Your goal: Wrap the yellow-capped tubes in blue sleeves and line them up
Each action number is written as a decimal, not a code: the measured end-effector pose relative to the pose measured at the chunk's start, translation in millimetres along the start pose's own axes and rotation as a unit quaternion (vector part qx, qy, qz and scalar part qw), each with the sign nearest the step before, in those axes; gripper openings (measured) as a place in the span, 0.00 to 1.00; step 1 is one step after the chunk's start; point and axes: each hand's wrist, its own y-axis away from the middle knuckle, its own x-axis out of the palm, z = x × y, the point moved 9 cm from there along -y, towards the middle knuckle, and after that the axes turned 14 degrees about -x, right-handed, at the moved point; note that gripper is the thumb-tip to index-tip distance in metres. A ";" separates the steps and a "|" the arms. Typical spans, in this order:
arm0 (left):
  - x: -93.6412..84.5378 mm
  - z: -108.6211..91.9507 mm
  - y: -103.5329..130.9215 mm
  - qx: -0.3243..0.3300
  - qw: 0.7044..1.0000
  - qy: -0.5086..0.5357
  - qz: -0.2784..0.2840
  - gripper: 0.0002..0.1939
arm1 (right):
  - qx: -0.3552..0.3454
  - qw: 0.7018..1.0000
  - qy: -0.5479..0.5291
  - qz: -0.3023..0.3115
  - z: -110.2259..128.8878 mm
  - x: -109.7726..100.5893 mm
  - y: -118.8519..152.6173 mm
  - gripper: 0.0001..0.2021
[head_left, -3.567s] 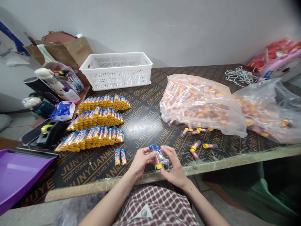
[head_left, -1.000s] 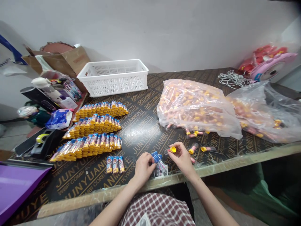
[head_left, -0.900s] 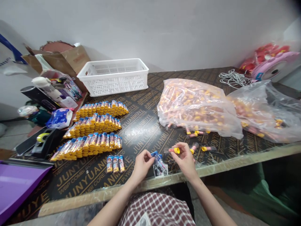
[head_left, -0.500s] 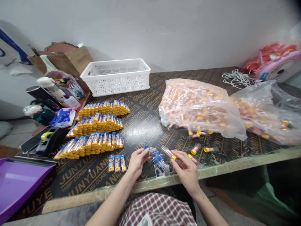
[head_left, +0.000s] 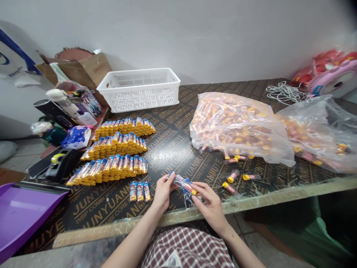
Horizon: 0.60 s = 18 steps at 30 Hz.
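Between my hands is a clear tube [head_left: 184, 183] with pink contents and a yellow cap. My right hand [head_left: 209, 204] pinches it by the capped end. The fingers of my left hand [head_left: 164, 190] are pinched on a small blue-and-clear wrapper [head_left: 169, 175], and the tube's clear end reaches them. Under the tube, more blue-and-clear wrappers [head_left: 188, 199] lie near the table edge. Left of my left hand, three wrapped tubes [head_left: 140, 191] lie side by side. Farther left are stacked rows of wrapped tubes [head_left: 114, 167] with yellow caps.
Bags of tubes [head_left: 237, 119] cover the right side, with loose tubes [head_left: 232, 175] before them. A white basket [head_left: 139, 91] stands at the back. On the left are a tape dispenser [head_left: 60, 163], bottles [head_left: 55, 111] and a purple dustpan [head_left: 25, 216]. A pink fan [head_left: 331, 82] stands far right.
My right hand has moved left with the tube, bringing its clear end up to my left fingers and the wrapper. The view has shifted slightly.
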 end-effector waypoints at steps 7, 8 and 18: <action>22.3 2.5 14.2 -0.030 0.994 -0.036 0.096 0.20 | 0.002 0.999 -0.028 0.024 -7.0 11.5 1.8 0.20; 26.7 4.2 17.7 -0.041 0.991 -0.056 0.112 0.21 | -0.011 1.000 -0.010 0.023 -4.9 9.8 -0.4 0.23; 47.6 27.0 39.1 -0.094 0.966 -0.144 0.195 0.16 | -0.070 0.988 -0.080 0.109 12.9 16.2 -10.2 0.41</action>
